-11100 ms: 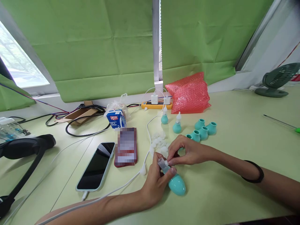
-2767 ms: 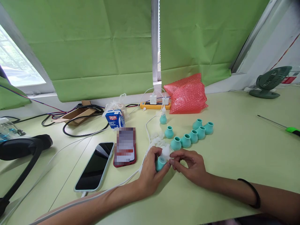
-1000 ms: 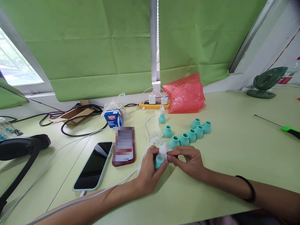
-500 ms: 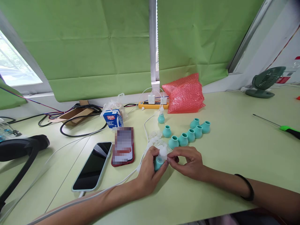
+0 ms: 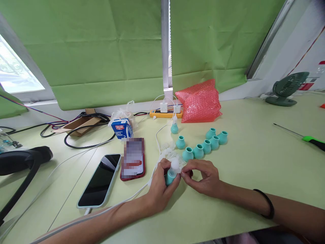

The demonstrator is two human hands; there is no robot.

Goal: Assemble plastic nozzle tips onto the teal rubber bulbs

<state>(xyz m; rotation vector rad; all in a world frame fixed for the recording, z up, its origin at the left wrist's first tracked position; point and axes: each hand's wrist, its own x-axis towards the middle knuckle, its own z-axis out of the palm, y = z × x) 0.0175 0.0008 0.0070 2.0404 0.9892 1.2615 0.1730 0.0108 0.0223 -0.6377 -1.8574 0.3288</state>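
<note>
My left hand (image 5: 161,184) is closed round a small teal bulb (image 5: 170,177) with a clear white tip (image 5: 175,163) at its top. My right hand (image 5: 203,176) pinches at that tip from the right, fingers pressed together. Just behind my hands lies a small heap of clear white tips (image 5: 169,153). Several open teal bulbs (image 5: 203,146) stand in a curved row beyond. One teal bulb with a tip fitted (image 5: 174,126) stands farther back.
A phone on a white cable (image 5: 100,180) and a red phone (image 5: 133,158) lie to the left, a milk carton (image 5: 118,129) behind them. A pink bubble-wrap bag (image 5: 200,101), a power strip (image 5: 165,113), a green-handled screwdriver (image 5: 304,137), a fan (image 5: 286,89) and black headphones (image 5: 22,162) stand around.
Earlier my left hand held a larger egg-shaped teal bulb; now it holds a small one. One tipped bulb has left the back, and more open bulbs stand in the row. Over the last second my hands barely moved.
</note>
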